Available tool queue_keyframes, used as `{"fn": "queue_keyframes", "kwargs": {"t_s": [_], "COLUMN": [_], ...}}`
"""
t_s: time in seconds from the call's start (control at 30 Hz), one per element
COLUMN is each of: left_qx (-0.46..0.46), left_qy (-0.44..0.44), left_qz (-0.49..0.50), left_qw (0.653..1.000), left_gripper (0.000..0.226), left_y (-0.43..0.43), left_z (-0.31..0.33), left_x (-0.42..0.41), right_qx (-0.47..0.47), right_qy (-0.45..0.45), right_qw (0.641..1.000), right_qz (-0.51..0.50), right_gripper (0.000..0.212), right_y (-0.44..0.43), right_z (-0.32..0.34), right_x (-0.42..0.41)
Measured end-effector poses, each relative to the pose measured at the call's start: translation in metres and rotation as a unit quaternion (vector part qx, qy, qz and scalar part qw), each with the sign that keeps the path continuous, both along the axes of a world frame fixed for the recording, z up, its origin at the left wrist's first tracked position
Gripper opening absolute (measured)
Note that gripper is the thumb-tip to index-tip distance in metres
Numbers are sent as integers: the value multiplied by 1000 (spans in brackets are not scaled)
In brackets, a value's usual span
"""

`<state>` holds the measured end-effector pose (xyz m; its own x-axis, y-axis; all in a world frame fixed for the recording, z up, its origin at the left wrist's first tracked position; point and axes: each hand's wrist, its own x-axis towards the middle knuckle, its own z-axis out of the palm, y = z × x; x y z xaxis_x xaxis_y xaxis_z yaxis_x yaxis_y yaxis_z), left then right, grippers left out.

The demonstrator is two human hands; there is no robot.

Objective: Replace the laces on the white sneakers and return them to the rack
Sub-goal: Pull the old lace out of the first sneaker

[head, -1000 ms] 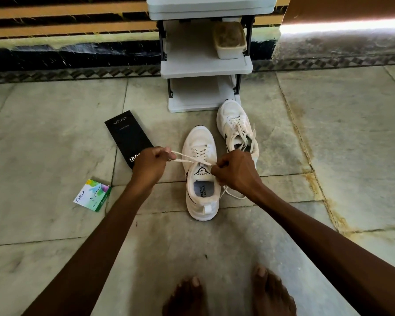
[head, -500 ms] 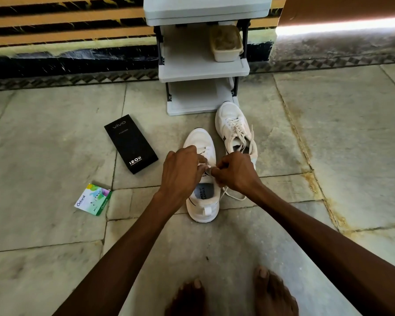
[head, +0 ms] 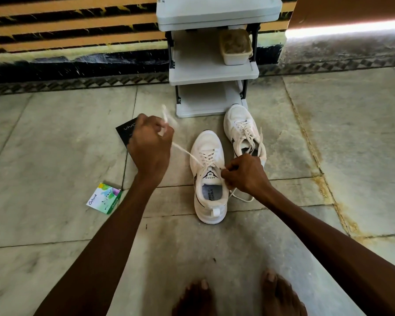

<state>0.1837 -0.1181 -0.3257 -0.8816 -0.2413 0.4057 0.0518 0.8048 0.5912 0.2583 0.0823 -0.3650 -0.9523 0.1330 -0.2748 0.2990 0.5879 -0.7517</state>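
The near sneaker (head: 206, 142) stands on the floor (head: 55, 156) before the rack (head: 212, 71), the second sneaker (head: 236, 117) just beyond. One end of the lace (head: 185, 152) is gripped in the left hand (head: 151, 149) and drawn taut; the other is pinched by the right hand (head: 245, 174) at the top eyelets. Both ends should be tensioned evenly before a knot is tied.

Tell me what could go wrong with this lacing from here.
The left hand pulls the lace taut sideways while the near sneaker seems unpinned, so it may tip or slide. The right hand pinches the other end by the tongue; a hard pull could leave the ends uneven.
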Motion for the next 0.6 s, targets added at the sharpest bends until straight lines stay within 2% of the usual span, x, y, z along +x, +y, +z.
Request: {"fn": "queue_keyframes", "kwargs": {"t_s": [0.07, 0.1, 0.17, 0.23, 0.3, 0.33, 0.4, 0.47, 0.53, 0.6], "left_qx": [104, 140, 229, 310, 328, 294, 112, -47, -65, -29], "left_qy": [-15, -20, -67, -157, -233, -264, -300, -255, -196, -225], "left_qz": [54, 49, -19, -94, -124, -128, -131, -130, -151, -158], "left_qw": [993, 989, 971, 933, 907, 910, 938, 957, 967, 961], "left_gripper": [11, 9, 7, 11, 6, 5, 31, 53, 55, 51], "left_y": [-9, -13, -14, -5, 5, 9, 17, 23, 29, 35], "left_z": [3, 4, 5, 1, -9, -13, -23, -30, -34, -34], "left_x": [-5, -7, -7, 1, 12, 18, 31, 45, 53, 55], "right_qx": [1, 2, 12, 23, 28, 31, 45, 80, 119, 141], "right_qy": [-3, -2, 3, 5, 6, 5, 7, 27, 58, 68], "right_qw": [1000, 1000, 1000, 1000, 999, 999, 999, 995, 989, 984], "right_qz": [-6, -5, 5, 13, 16, 16, 26, 46, 67, 81], "right_gripper": [23, 24, 26, 26, 26, 26, 26, 20, 15, 25], "right_y": [0, -1, -3, -5, -5, -5, -3, -3, -6, -11], "right_z": [0, 1, 2, 2, 2, 2, 2, 3, 5, 5], "right_x": [1, 0, -1, -2, -2, -3, -3, -7, -12, -17]}}
